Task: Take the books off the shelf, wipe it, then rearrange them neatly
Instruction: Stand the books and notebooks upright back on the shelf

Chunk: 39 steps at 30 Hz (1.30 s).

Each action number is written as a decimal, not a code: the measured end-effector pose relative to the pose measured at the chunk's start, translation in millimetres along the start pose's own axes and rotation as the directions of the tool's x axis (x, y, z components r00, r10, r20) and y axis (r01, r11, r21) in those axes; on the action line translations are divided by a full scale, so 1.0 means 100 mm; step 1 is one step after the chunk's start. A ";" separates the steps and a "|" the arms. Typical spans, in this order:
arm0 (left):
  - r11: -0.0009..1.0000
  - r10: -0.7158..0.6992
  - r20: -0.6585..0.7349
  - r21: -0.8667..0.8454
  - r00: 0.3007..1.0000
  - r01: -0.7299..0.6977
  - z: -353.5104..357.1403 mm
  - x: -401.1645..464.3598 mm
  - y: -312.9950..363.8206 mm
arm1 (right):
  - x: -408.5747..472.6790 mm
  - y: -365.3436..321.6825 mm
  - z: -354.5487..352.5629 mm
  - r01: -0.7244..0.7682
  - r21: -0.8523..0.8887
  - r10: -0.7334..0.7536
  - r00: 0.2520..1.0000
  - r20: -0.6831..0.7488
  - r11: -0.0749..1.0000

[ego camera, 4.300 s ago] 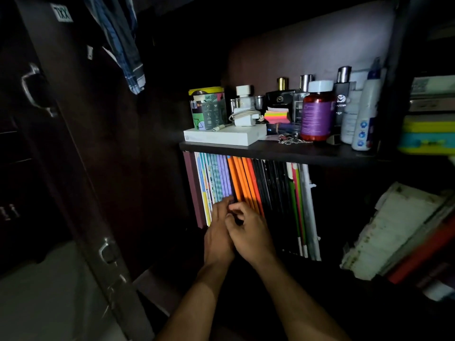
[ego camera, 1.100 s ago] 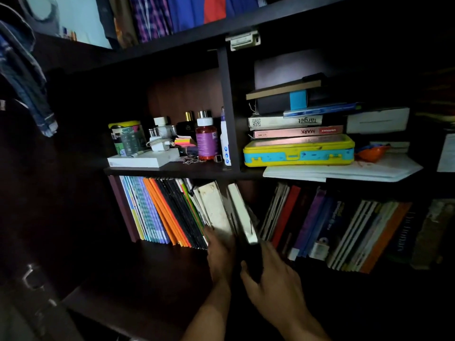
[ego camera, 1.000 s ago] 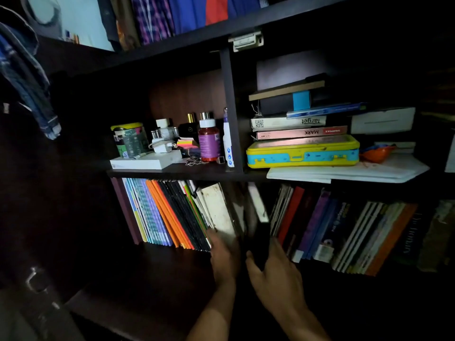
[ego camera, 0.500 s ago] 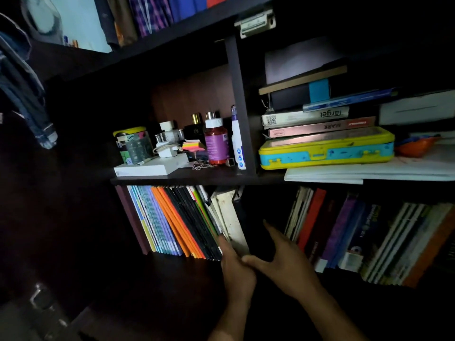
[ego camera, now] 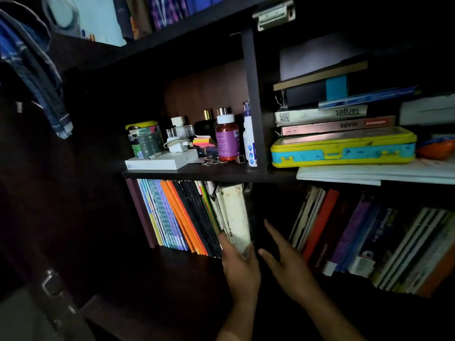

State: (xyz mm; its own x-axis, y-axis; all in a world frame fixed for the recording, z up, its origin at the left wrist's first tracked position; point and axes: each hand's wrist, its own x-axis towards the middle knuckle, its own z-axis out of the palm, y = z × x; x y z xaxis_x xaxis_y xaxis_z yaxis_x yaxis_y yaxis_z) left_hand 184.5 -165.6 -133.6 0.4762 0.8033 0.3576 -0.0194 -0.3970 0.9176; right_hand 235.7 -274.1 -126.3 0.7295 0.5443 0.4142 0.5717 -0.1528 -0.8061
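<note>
Two hands work at the lower shelf [ego camera: 172, 274] in the single head view. The left hand [ego camera: 240, 265] cups the bottom edge of a worn cream book [ego camera: 235, 215], its fingers curled up against the book's left face, holding it upright at the right end of the left row of books [ego camera: 177, 215]. The right hand [ego camera: 286, 260] is released, fingers straight and spread, and reaches into the dark gap just right of that book; whether it touches a dark book there I cannot tell.

To the right, beyond the gap, a second row of books [ego camera: 369, 242] leans leftward. I judge that to be the main risk: with nothing bracing it, the leaning row could slide or topple into the gap. The thin orange and black books on the left also tilt, so if the cream one is drawn out they may fan over.

Dim light adds trouble: an unseen dark spine could be knocked. On the upper shelf [ego camera: 197, 174], a purple-labelled bottle [ego camera: 227, 139] and a white bottle [ego camera: 249, 141] stand near the front edge, and a bump could shake them down.
</note>
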 end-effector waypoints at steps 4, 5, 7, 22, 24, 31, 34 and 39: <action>0.996 -0.046 0.039 -0.069 0.998 0.049 -0.04 0.07 -0.01 | 0.00 0.11 0.13 -0.030 0.066 0.031 0.999 -0.017 0.997; 0.995 -0.055 0.061 -0.074 0.997 0.060 -0.03 0.06 -0.01 | 0.01 0.13 0.12 -0.055 0.077 0.058 0.998 -0.037 0.996; 0.995 -0.069 0.094 -0.072 0.993 0.076 -0.02 0.05 -0.02 | 0.04 0.15 0.13 -0.084 0.090 0.089 0.995 -0.052 0.992; 1.000 0.013 0.329 -0.013 0.944 -0.009 0.04 0.13 -0.03 | -0.22 0.04 0.11 -0.198 0.064 0.193 0.978 0.077 0.978; 0.997 0.051 0.381 0.034 0.923 -0.070 0.07 0.19 -0.09 | -0.49 -0.05 0.06 -0.199 0.080 0.194 0.978 0.073 0.977; 0.935 0.168 0.551 0.175 0.818 -0.309 -0.20 -0.31 0.52 | -1.81 -0.68 -0.58 -0.345 0.046 0.347 0.937 -0.051 0.938; 0.957 0.218 0.585 0.027 0.781 -0.288 -0.34 -1.12 1.06 | -2.26 -1.06 -1.00 -0.355 -0.036 0.346 0.925 -0.156 0.934; 0.976 0.211 0.922 -0.181 0.326 -0.119 -0.44 -2.39 1.76 | -3.10 -1.77 -1.86 -0.395 -0.262 0.335 0.910 -0.246 0.881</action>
State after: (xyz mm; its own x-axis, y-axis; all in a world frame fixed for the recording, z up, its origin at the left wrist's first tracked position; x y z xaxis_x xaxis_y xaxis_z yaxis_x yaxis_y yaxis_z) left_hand 28.1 -407.8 -49.8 0.9613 -0.2308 0.1501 -0.2348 -0.4030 0.8846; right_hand -21.7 -569.7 -33.8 0.9472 0.2414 0.2109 0.3139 -0.5653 -0.7628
